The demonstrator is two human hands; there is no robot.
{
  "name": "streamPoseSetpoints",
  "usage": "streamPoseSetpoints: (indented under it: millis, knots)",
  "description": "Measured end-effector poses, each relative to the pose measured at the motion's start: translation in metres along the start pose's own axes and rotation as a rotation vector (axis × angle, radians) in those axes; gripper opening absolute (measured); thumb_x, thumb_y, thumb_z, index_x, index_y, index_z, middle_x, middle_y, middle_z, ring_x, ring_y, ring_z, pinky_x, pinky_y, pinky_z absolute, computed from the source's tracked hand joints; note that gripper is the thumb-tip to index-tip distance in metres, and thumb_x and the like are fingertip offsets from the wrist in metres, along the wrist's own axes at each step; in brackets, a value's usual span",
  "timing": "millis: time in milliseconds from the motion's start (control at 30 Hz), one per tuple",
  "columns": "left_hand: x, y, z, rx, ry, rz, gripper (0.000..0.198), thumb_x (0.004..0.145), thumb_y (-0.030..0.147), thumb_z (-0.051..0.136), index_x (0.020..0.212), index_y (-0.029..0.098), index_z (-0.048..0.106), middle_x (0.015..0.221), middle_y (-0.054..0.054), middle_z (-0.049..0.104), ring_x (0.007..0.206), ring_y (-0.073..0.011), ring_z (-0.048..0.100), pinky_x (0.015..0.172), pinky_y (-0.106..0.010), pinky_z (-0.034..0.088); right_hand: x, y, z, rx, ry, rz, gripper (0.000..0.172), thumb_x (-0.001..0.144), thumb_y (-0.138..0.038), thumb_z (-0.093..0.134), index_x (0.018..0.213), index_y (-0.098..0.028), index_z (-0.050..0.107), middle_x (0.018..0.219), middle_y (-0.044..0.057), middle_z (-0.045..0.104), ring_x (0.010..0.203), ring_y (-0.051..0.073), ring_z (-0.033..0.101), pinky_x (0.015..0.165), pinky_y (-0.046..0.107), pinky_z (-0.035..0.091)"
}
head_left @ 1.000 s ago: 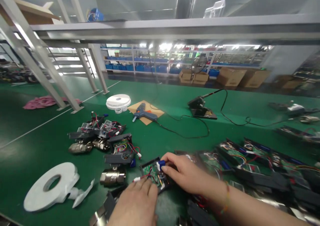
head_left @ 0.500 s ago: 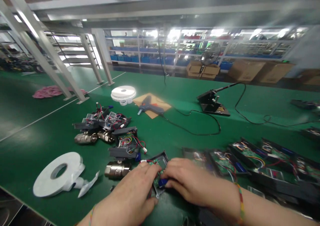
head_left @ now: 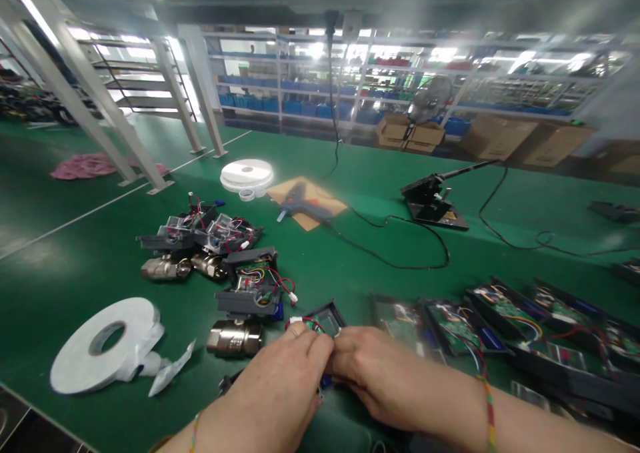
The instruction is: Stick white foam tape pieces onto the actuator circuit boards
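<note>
A dark plastic housing with a circuit board (head_left: pixel 332 317) lies on the green bench, mostly covered by my two hands. My left hand (head_left: pixel 287 366) is closed around its left side. From the right, my right hand (head_left: pixel 373 366) presses in with bent fingers, at a small blue component (head_left: pixel 327 379) that shows only as a sliver. The fingertips of both hands meet over the housing, so their exact grip is hidden. Red wires with a white connector (head_left: pixel 296 321) stick out beyond my left fingers. Left of them lies a metal ball valve (head_left: pixel 235 338) under another open housing (head_left: pixel 247 299).
A white tape roll (head_left: pixel 103 346) lies at the left. Several valve assemblies (head_left: pixel 200 236) stand behind it. Further back are a glue gun (head_left: pixel 305 206) on cardboard, white reels (head_left: pixel 247 175) and a soldering iron stand (head_left: pixel 433 203) with cable. Several open housings (head_left: pixel 460 326) line the right.
My hands have drawn closer together over the housing, and the blue component is now more covered. The camera view has tilted slightly down.
</note>
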State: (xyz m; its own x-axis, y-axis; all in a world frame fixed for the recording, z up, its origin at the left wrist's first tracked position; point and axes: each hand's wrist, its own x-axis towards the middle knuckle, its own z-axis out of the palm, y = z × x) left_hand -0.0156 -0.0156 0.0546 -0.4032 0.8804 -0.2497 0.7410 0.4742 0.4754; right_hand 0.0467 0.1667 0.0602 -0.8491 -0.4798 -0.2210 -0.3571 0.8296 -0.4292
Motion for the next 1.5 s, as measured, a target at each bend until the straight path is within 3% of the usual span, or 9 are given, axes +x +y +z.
streamPoseSetpoints:
  millis: [133,267,467,667,800,933,1100,1200,1500]
  knots:
    - [0.0,0.002,-0.002,0.04,-0.006,0.009,0.027,0.085,0.007,0.057,0.11,0.016,0.058,0.115,-0.009,0.06,0.111,-0.0279,0.054,0.105,-0.052,0.047,0.003,0.002,0.004,0.002,-0.016,0.034,0.016,0.084,-0.006,0.057,0.087,-0.016,0.071,0.088,0.008,0.074,0.085,0.02,0.067,0.077,0.027,0.047]
    - [0.001,0.003,-0.004,0.085,-0.021,-0.018,0.028,0.085,0.007,0.061,0.111,0.016,0.06,0.115,-0.009,0.062,0.113,-0.0282,0.055,0.107,-0.051,0.046,0.009,0.004,0.003,0.027,-0.018,0.165,0.01,0.086,-0.014,0.059,0.088,-0.017,0.069,0.085,0.006,0.075,0.08,0.02,0.068,0.067,0.026,0.042]
    - [0.001,-0.01,0.009,0.225,0.058,0.198,0.02,0.088,0.018,0.065,0.108,0.022,0.064,0.112,-0.005,0.065,0.109,-0.0268,0.056,0.104,-0.047,0.049,0.017,0.003,-0.008,0.018,-0.099,0.204,0.008,0.082,-0.014,0.065,0.08,-0.019,0.07,0.088,0.004,0.072,0.085,0.019,0.066,0.066,0.026,0.037]
    - [-0.001,-0.017,0.014,0.332,0.102,0.278,0.011,0.093,0.026,0.059,0.1,0.025,0.067,0.105,-0.003,0.068,0.102,-0.0265,0.057,0.093,-0.043,0.054,0.018,0.001,-0.011,0.075,-0.097,0.215,0.003,0.084,-0.019,0.071,0.085,-0.019,0.073,0.095,0.003,0.067,0.092,0.02,0.065,0.066,0.025,0.039]
    - [0.001,-0.017,0.009,0.379,0.088,0.295,0.013,0.095,0.031,0.058,0.098,0.025,0.069,0.106,-0.003,0.07,0.104,-0.0265,0.059,0.094,-0.042,0.053,0.011,0.003,-0.021,0.123,-0.113,0.174,0.009,0.086,-0.013,0.068,0.092,-0.018,0.074,0.098,0.003,0.069,0.096,0.018,0.065,0.078,0.024,0.044]
    - [0.004,-0.016,0.01,0.399,0.026,0.284,0.011,0.093,0.028,0.061,0.09,0.023,0.071,0.097,-0.005,0.07,0.096,-0.0259,0.06,0.089,-0.042,0.052,-0.005,0.002,-0.028,0.112,-0.034,0.096,0.011,0.087,-0.011,0.067,0.096,-0.016,0.072,0.1,0.004,0.068,0.099,0.018,0.061,0.087,0.026,0.045]
    - [0.003,-0.014,0.015,0.331,0.095,0.253,0.015,0.092,0.02,0.057,0.087,0.021,0.072,0.092,-0.007,0.068,0.098,-0.0241,0.057,0.09,-0.04,0.05,-0.014,0.0,-0.02,-0.039,0.009,0.018,0.003,0.088,-0.016,0.067,0.09,-0.015,0.069,0.093,0.005,0.067,0.094,0.021,0.057,0.086,0.032,0.045]
    - [0.004,-0.015,0.017,0.363,0.07,0.25,0.014,0.092,0.022,0.058,0.087,0.021,0.071,0.093,-0.007,0.068,0.098,-0.0262,0.058,0.086,-0.041,0.052,-0.011,0.002,-0.013,-0.126,0.045,-0.031,0.004,0.089,-0.018,0.066,0.089,-0.015,0.067,0.091,0.006,0.067,0.088,0.02,0.054,0.082,0.033,0.044]
    - [0.01,-0.046,0.021,0.455,0.234,0.486,0.006,0.085,0.032,0.069,0.09,0.029,0.068,0.094,0.003,0.07,0.093,-0.0228,0.061,0.079,-0.032,0.052,-0.007,0.012,0.0,-0.305,0.038,-0.13,0.017,0.088,-0.023,0.067,0.072,-0.018,0.065,0.078,0.001,0.066,0.076,0.018,0.049,0.077,0.033,0.041]
